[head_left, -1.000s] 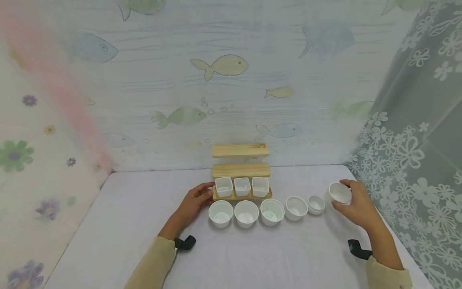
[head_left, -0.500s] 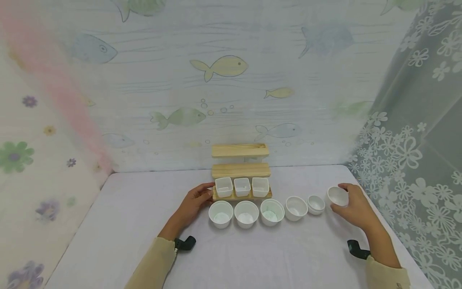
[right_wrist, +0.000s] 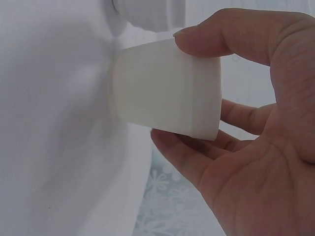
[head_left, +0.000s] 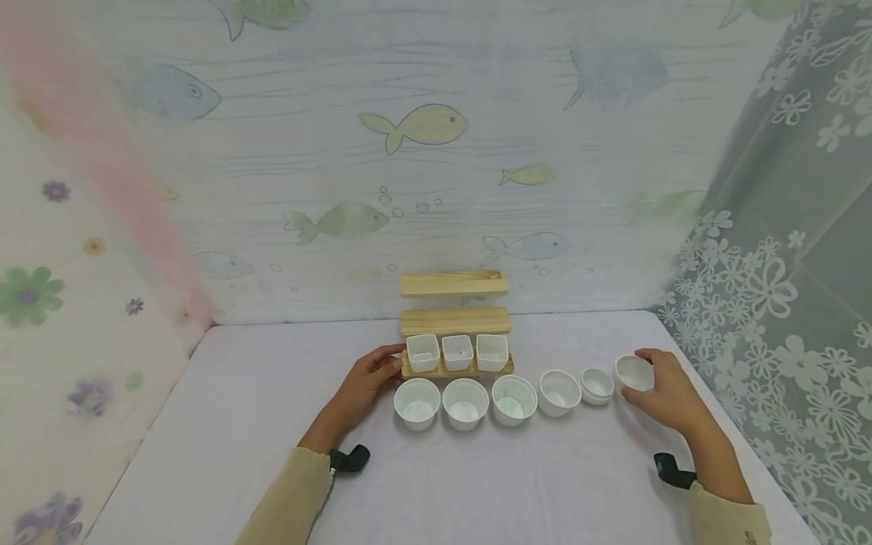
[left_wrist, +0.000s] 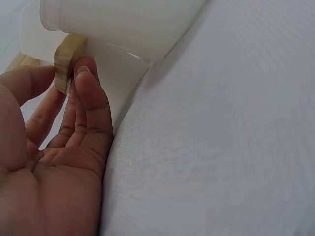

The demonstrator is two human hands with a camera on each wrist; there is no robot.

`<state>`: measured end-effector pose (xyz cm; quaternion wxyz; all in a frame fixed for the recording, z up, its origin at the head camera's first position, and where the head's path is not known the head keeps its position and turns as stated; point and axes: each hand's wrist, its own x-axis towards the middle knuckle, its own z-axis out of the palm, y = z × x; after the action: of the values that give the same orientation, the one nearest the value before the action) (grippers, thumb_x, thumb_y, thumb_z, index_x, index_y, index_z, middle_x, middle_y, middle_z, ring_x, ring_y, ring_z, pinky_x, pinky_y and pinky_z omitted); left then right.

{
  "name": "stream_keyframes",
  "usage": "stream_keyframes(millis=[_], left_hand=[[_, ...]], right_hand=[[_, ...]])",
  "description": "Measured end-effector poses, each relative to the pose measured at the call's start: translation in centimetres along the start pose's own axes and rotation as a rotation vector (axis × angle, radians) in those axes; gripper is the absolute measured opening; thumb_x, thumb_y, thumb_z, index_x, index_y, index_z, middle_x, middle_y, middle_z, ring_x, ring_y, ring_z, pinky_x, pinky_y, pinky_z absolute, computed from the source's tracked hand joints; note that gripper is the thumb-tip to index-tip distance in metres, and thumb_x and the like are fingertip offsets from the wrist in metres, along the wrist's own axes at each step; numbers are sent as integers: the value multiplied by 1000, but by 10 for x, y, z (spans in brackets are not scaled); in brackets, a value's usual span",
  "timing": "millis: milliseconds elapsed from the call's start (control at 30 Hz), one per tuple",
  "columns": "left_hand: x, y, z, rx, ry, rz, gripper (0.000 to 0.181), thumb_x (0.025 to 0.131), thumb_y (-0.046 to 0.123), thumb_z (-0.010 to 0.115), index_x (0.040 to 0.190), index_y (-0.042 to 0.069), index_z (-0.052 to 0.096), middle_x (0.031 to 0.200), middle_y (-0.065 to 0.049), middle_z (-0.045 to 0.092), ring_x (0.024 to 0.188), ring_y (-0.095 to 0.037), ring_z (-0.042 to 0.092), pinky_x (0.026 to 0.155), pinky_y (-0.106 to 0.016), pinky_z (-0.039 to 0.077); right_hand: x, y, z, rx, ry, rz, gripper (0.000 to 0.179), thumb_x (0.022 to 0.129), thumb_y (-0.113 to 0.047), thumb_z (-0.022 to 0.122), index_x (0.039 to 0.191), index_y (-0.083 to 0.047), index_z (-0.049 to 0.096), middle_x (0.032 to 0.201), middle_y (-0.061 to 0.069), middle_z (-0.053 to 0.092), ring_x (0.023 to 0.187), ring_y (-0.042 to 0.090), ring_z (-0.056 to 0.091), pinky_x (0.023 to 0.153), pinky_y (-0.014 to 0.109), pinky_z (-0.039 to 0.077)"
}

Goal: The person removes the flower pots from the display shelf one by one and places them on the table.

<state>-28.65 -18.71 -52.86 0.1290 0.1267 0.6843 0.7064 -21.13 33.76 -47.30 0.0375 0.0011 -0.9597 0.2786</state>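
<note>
My left hand [head_left: 361, 384] pinches the left end of a tiered wooden stand [head_left: 455, 322]. In the left wrist view thumb and fingers meet the rounded wooden board end [left_wrist: 63, 61] from both sides. Three square white cups [head_left: 457, 354] sit side by side on its front tier. At the far right of the row, my right hand [head_left: 671, 392] grips a round white cup [head_left: 628, 374]. The right wrist view shows thumb and fingers on opposite sides of this cup [right_wrist: 157, 91] near its rim, its base close to the white cloth. Small stacked white bowls [head_left: 596, 386] stand just left of it.
Three larger white cups [head_left: 465, 404] line up before the stand, the right one with a pale green tint inside. A smaller white bowl [head_left: 559, 393] follows on the right. A fish-patterned backdrop [head_left: 436, 182] rises behind the table [head_left: 511, 492]; a floral lace curtain [head_left: 804, 363] borders the right.
My right hand has moved slightly left and lowered the white cup toward the stacked bowls. The left hand and the wooden stand have stayed in place.
</note>
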Motion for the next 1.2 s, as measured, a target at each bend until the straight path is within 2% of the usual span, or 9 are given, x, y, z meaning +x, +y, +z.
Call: stream_keyframes(millis=[467, 800, 933, 1200], left_hand=[[1, -1, 0, -3, -3, 1, 44, 109, 17, 62, 151, 4, 55, 115, -8, 69, 101, -18, 67, 86, -26, 58], [4, -3, -2, 12, -10, 15, 43, 109, 16, 61, 150, 4, 55, 115, -11, 68, 101, -18, 67, 86, -26, 59], [6, -2, -6, 32, -23, 20, 43, 110, 18, 60, 151, 6, 54, 117, -12, 68, 103, -19, 67, 87, -27, 58], [14, 0, -13, 45, -41, 23, 44, 110, 22, 60, 151, 6, 54, 118, -11, 69, 103, -18, 67, 88, -27, 58]], right_hand=[[1, 5, 5, -14, -3, -1, 83, 86, -13, 81, 148, 20, 36, 142, 45, 40, 132, 62, 41, 109, 76, 36], [-1, 0, 3, -10, -18, -3, 83, 93, -24, 79, 151, 17, 35, 146, 44, 39, 132, 62, 43, 107, 77, 38], [0, -4, 4, 1, 24, -21, 81, 95, -26, 79, 152, 14, 37, 146, 41, 41, 133, 59, 43, 107, 77, 37], [2, -16, 8, 10, 159, -68, 74, 95, -23, 78, 151, 8, 42, 146, 34, 45, 136, 56, 41, 108, 75, 38]])
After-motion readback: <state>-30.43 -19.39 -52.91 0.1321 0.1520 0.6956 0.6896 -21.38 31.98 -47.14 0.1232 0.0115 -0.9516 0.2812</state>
